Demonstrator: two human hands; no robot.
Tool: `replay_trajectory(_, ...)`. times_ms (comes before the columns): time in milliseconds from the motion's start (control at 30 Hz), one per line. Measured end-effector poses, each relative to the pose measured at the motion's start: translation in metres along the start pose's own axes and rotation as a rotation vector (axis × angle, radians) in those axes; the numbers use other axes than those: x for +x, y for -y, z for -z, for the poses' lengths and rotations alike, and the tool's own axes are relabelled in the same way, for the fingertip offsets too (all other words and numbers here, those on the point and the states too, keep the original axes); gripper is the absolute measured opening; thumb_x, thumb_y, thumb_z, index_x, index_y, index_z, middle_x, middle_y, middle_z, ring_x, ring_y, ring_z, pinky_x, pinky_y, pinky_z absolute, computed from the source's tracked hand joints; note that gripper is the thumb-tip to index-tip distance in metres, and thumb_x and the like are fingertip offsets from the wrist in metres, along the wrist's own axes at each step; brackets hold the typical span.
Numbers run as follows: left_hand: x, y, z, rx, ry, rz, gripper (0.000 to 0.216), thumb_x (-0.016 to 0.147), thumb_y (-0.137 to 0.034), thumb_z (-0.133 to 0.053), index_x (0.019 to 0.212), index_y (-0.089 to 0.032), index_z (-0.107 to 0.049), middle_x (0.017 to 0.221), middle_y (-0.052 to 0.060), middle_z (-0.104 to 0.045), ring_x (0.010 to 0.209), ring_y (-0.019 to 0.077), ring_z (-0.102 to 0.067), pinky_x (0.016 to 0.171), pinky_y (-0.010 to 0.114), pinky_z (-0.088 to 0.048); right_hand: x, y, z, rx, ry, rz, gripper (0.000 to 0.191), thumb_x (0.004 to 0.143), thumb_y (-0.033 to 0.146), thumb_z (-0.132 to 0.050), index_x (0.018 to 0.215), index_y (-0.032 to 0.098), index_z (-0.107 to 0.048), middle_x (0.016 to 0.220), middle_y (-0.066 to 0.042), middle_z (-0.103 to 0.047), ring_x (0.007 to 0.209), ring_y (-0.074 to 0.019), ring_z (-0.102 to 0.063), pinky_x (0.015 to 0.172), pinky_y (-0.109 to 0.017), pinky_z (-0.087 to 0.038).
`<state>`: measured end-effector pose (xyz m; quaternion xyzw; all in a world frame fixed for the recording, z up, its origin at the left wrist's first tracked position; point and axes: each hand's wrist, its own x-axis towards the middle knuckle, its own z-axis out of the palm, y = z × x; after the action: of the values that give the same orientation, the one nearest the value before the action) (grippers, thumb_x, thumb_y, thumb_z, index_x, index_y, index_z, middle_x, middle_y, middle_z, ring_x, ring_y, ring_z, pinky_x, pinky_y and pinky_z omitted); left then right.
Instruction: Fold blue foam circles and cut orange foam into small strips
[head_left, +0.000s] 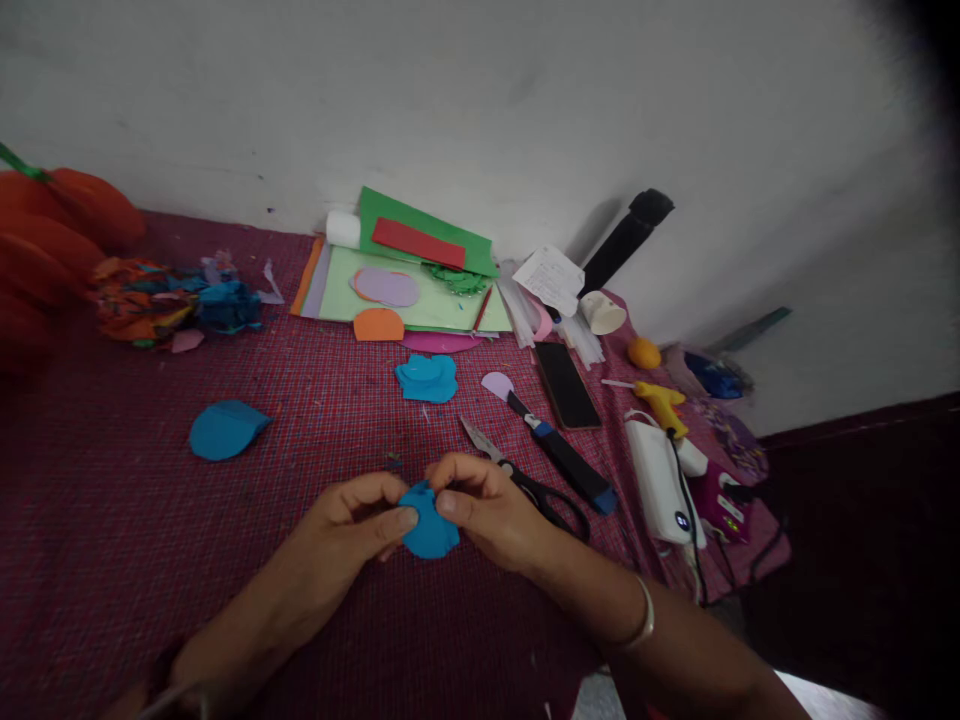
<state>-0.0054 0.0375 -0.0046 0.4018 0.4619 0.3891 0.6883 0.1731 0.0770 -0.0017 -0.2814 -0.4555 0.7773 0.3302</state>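
Blue cutout sits near six o'clock in the view, its upper edge pinched by the left hand and the right hand, apparently being shaped, so the next move probably calls for light, even pressure.

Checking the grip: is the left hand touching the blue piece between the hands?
Touching: the head view shows the left hand pinching the blue piece, thumb over its edge.
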Motion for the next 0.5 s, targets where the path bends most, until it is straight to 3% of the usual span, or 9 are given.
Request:
replay_trajectory(200,-0.0006,0.0001,-0.0003,0.003,-0.006,-0.006,0.018,0.075,-0.033,-0.064,0.066,-0.018,-0.059,0.057,-0.006,-0.044,0.055,0.0099,-0.035,0.053,0.025,-0.028,0.0003,0.0013,-0.0015,-0.032,0.006,0.011,0.024,0.079,0.037,-0.071,0.079,0.017,-0.058,0.07,0.003,-0.051,0.059,-0.0074,-0.044,0.054,-0.02,-0.035)
replay_trajectory(367,-0.0005,0.0001,-0.0013,-0.022,-0.013,-0.011,0.018,0.074,-0.033,-0.065,0.067,-0.018,-0.059,0.057,-0.005,-0.045,0.054,0.0097,-0.036,0.053,0.024,-0.029,0.001,0.0057,-0.005,-0.09,-0.044,0.066,0.021,0.08,0.033,-0.069,0.091,0.021,-0.056,0.071,0.005,-0.05,0.055,-0.0069,-0.039,0.051,-0.02,-0.034)
replay_trajectory(500,-0.0001,0.0008,-0.0006,-0.013,0.005,-0.018,0.018,0.076,-0.033,-0.065,0.067,-0.018,-0.059,0.057,-0.006,-0.044,0.054,0.0094,-0.035,0.052,0.024,-0.028,0.0005,0.0043,-0.0032,-0.054,0.007,0.064,0.017,0.082,0.033,-0.067,0.086,0.018,-0.059,0.068,0.004,-0.051,0.057,-0.0072,-0.041,0.051,-0.02,-0.034)
